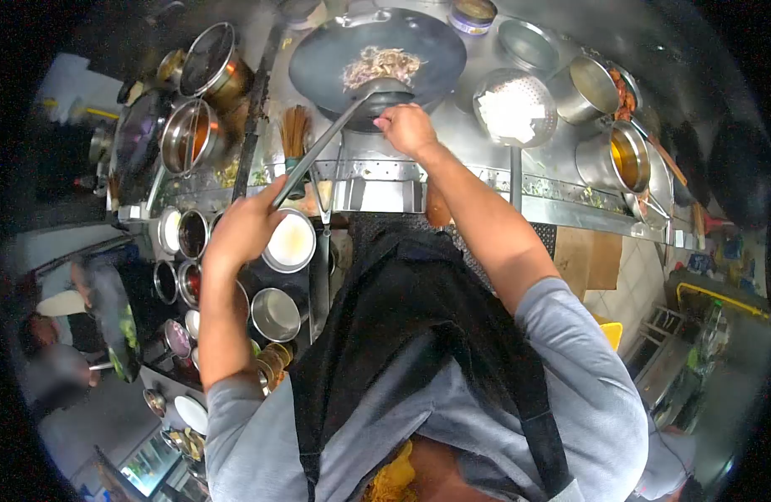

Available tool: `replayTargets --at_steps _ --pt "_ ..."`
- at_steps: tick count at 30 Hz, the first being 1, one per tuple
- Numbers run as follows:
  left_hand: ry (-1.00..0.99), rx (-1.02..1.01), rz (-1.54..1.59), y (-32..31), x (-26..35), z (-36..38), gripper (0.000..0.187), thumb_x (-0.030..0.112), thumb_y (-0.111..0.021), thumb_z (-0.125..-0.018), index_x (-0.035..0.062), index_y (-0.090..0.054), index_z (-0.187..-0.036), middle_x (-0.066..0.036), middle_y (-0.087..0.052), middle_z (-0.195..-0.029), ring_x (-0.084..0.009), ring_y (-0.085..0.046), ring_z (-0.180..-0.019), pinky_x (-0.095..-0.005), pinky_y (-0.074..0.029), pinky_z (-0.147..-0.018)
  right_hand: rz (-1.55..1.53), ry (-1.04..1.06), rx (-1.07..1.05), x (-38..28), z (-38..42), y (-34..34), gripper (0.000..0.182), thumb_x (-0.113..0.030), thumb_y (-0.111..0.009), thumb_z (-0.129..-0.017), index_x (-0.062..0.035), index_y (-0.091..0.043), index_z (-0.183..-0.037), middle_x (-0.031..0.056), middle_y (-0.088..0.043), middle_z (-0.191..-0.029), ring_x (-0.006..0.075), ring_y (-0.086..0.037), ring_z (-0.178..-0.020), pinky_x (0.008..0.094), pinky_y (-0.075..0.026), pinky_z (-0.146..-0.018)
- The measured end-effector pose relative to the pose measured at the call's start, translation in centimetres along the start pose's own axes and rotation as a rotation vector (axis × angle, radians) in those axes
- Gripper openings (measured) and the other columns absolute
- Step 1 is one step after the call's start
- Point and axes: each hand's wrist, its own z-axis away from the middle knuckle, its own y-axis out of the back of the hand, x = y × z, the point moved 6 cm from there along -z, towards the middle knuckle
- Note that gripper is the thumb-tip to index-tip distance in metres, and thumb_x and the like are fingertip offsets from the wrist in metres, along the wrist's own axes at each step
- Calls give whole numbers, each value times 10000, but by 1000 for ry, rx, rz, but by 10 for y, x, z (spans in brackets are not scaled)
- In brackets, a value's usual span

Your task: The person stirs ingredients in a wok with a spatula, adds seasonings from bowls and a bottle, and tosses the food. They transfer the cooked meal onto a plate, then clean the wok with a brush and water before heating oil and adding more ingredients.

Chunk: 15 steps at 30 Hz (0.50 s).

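Steel counter [486,163] spans the far side of the station. Dark wok [318,71] sits on it, ahead of the person. Perforated strainer [548,109], holding white pieces [509,109], rests to the wok's right. Ladle [310,155] slants up from the left, its bowl over the wok's near part. Left hand [247,226]: wrapped around the ladle handle. Right hand [406,130]: fingers curled at the wok's near edge; cannot tell whether it grips the rim. Sliced food [381,67]: heaped inside the wok, just beyond the ladle bowl.
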Motion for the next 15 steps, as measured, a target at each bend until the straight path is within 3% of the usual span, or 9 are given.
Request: replayTargets --at_steps 7,8,11,15 --pt "172 185 322 -83 -13 -99 592 196 -647 -895 156 -449 -1451 -213 -688 -1052 -385 -658 -996 -425 -502 -886 21 -61 -33 12 -3 -11 254 -328 -642 -885 -95 -740 -856 130 -710 -912 338 -642 -898 439 -475 -909" --pt "147 215 274 -86 -4 -104 579 221 -594 -879 149 -459 -1437 -250 -672 -1049 -426 -632 -1005 -466 -489 -900 6 -68 -64 13 -2 -13 250 -326 -640 -886 -99 -742 -866 125 -711 -918 338 -638 -921 438 -476 -909" --pt "96 191 241 -107 -20 -127 579 224 -592 -881 174 -455 -1442 -261 -664 -1060 -432 -626 -1017 -476 -486 -901 23 -100 -71 6 -1 -1 246 -322 -636 -888 -101 -743 -870 129 -709 -930 332 -637 -936 433 -473 -921" --pt "79 1 -16 -42 -30 -78 624 208 -624 -873 277 -433 -1463 -246 -669 -1090 -405 -640 -1032 -460 -503 -894 46 -154 -100 12 -4 -1 244 -325 -628 -894 -110 -743 -879 131 -710 -945 330 -633 -965 436 -475 -923"
